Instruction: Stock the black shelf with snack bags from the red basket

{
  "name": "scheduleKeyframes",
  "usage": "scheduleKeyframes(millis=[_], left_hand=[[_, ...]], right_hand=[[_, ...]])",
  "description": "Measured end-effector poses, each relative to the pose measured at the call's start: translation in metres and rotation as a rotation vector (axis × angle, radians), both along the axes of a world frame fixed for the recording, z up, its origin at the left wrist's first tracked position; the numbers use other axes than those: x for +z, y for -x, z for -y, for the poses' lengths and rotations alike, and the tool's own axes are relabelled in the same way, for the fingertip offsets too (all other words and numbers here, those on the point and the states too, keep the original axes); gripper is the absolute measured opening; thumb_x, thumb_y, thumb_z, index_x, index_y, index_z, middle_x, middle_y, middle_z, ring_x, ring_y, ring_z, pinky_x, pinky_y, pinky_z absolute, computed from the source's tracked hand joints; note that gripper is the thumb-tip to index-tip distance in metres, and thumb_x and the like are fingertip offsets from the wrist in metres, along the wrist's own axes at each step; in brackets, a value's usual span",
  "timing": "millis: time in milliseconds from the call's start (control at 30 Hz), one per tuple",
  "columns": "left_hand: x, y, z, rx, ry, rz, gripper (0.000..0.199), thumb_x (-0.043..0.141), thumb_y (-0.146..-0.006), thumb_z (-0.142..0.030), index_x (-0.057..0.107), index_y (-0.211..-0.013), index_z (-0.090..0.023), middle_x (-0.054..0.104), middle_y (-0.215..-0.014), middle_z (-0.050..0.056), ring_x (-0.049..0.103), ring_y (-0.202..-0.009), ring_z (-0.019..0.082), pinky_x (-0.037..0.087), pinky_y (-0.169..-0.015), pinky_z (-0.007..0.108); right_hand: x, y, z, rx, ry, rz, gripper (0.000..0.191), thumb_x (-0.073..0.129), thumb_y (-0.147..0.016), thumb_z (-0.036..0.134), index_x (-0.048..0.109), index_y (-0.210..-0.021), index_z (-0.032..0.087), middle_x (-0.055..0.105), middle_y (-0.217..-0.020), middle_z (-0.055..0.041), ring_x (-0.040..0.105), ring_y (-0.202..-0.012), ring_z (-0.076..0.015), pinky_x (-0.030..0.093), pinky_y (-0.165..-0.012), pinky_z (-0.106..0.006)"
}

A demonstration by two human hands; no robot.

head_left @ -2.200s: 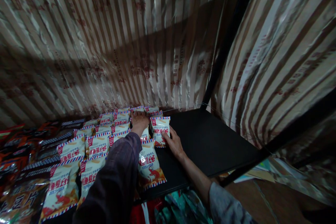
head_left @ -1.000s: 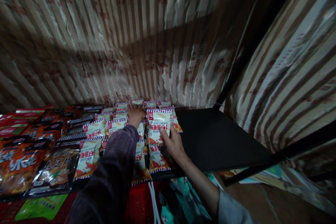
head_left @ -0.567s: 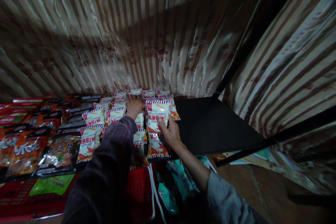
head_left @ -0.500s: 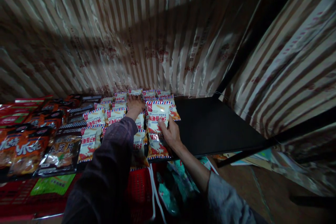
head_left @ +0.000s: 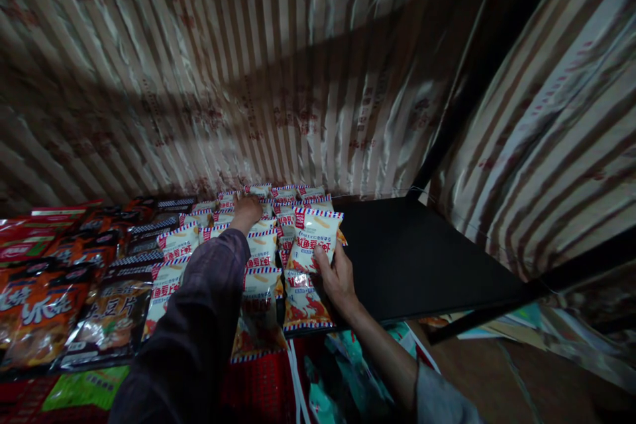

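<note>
My right hand (head_left: 338, 276) holds a white snack bag (head_left: 314, 236) with a red-and-blue striped edge, thumb on its front. Below it, a bag of the same kind (head_left: 305, 301) lies at the shelf's front edge. My left hand (head_left: 247, 211) reaches over the rows to the back, its fingers lying over the bags there, apart as far as they show. Several matching bags (head_left: 262, 248) stand in rows around it. My left sleeve covers part of the front rows.
The black shelf (head_left: 417, 258) extends right to a dark metal post (head_left: 422, 182). Orange snack packs (head_left: 47, 308) and dark packs (head_left: 106, 311) lie at left. Below are a red basket (head_left: 261, 387) and teal packages (head_left: 352, 358). A striped curtain (head_left: 298, 79) hangs behind.
My right hand has shifted the held bag slightly right and down in view. My left hand has moved a little left over the back bags. The whole view has tilted slightly upward.
</note>
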State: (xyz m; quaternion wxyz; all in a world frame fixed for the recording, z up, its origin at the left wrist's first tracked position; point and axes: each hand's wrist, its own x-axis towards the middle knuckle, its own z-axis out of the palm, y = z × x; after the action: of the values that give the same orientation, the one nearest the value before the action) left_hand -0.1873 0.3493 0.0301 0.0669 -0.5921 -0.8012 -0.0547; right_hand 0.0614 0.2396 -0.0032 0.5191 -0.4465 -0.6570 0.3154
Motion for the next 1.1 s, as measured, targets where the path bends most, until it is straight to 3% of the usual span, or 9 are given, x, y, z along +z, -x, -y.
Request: scheduleKeyframes(millis=[167, 300, 467, 600, 700, 800, 933, 1100], left_hand=[[0.000, 0.001, -0.004, -0.019, 0.002, -0.020, 0.038, 0.041, -0.076, -0.010, 0.067, -0.102, -0.013, 0.067, -0.106, 0.017, 0.051, -0.116, 0.029, 0.013, -0.108, 0.056], [0.004, 0.004, 0.000, -0.025, -0.030, -0.013, 0.035, 0.041, -0.077, -0.010, 0.068, -0.099, -0.011, 0.066, -0.105, 0.019, 0.049, -0.117, 0.031, 0.015, -0.107, 0.056], [0.008, -0.005, 0.007, -0.032, -0.107, 0.010, 0.036, 0.039, -0.082, -0.015, 0.064, -0.108, -0.011, 0.057, -0.124, 0.019, 0.036, -0.130, 0.031, 0.018, -0.108, 0.052], [0.010, -0.024, 0.020, -0.108, -0.083, 0.082, 0.036, 0.035, -0.087, -0.023, 0.064, -0.108, -0.018, 0.057, -0.126, 0.011, 0.034, -0.131, 0.028, 0.024, -0.107, 0.045], [0.011, -0.037, 0.037, -0.153, -0.042, 0.129, 0.039, 0.030, -0.089, -0.028, 0.062, -0.111, -0.020, 0.059, -0.124, 0.009, 0.039, -0.128, 0.026, 0.027, -0.106, 0.046], [0.010, -0.046, 0.056, -0.224, -0.030, 0.159, 0.043, 0.026, -0.091, -0.035, 0.056, -0.121, -0.024, 0.053, -0.133, 0.008, 0.034, -0.132, 0.028, 0.022, -0.107, 0.052], [0.005, -0.053, 0.070, -0.285, 0.015, 0.152, 0.048, 0.029, -0.090, -0.041, 0.048, -0.130, -0.022, 0.048, -0.138, 0.011, 0.028, -0.135, 0.030, 0.009, -0.109, 0.057], [0.003, -0.058, 0.079, -0.260, -0.020, 0.200, 0.043, 0.032, -0.090, -0.037, 0.054, -0.122, -0.020, 0.054, -0.131, 0.011, 0.033, -0.133, 0.029, 0.007, -0.110, 0.057]], right_hand=[[-0.004, -0.001, -0.002, 0.007, -0.002, -0.016, 0.031, 0.049, -0.085, 0.046, 0.053, -0.100, 0.020, 0.067, -0.095, -0.0082, 0.063, -0.086, -0.0233, 0.049, -0.076, -0.032], [-0.002, -0.002, -0.003, 0.017, -0.028, 0.003, 0.031, 0.049, -0.085, 0.046, 0.053, -0.101, 0.019, 0.067, -0.096, -0.0080, 0.063, -0.086, -0.0224, 0.049, -0.076, -0.032], [0.006, 0.008, -0.006, 0.000, -0.043, 0.018, 0.033, 0.049, -0.084, 0.047, 0.055, -0.102, 0.019, 0.068, -0.096, -0.0081, 0.063, -0.087, -0.0226, 0.048, -0.078, -0.032], [0.013, 0.011, -0.022, -0.048, 0.088, -0.039, 0.037, 0.052, -0.080, 0.052, 0.061, -0.095, 0.019, 0.069, -0.095, -0.0084, 0.063, -0.088, -0.0239, 0.048, -0.079, -0.035], [0.014, 0.000, -0.037, 0.042, 0.283, -0.250, 0.044, 0.056, -0.076, 0.056, 0.062, -0.097, 0.018, 0.070, -0.092, -0.0074, 0.065, -0.083, -0.0238, 0.050, -0.073, -0.034], [0.012, -0.014, -0.046, 0.097, 0.424, -0.343, 0.048, 0.062, -0.071, 0.055, 0.064, -0.100, 0.016, 0.072, -0.089, -0.0068, 0.067, -0.079, -0.0238, 0.051, -0.070, -0.034], [0.006, -0.015, -0.048, 0.140, 0.464, -0.291, 0.047, 0.065, -0.070, 0.053, 0.066, -0.100, 0.017, 0.073, -0.090, -0.0066, 0.068, -0.082, -0.0243, 0.053, -0.073, -0.034], [0.003, 0.001, -0.052, 0.217, 0.462, -0.252, 0.045, 0.061, -0.073, 0.055, 0.066, -0.099, 0.019, 0.073, -0.089, -0.0054, 0.068, -0.081, -0.0235, 0.053, -0.076, -0.036]])
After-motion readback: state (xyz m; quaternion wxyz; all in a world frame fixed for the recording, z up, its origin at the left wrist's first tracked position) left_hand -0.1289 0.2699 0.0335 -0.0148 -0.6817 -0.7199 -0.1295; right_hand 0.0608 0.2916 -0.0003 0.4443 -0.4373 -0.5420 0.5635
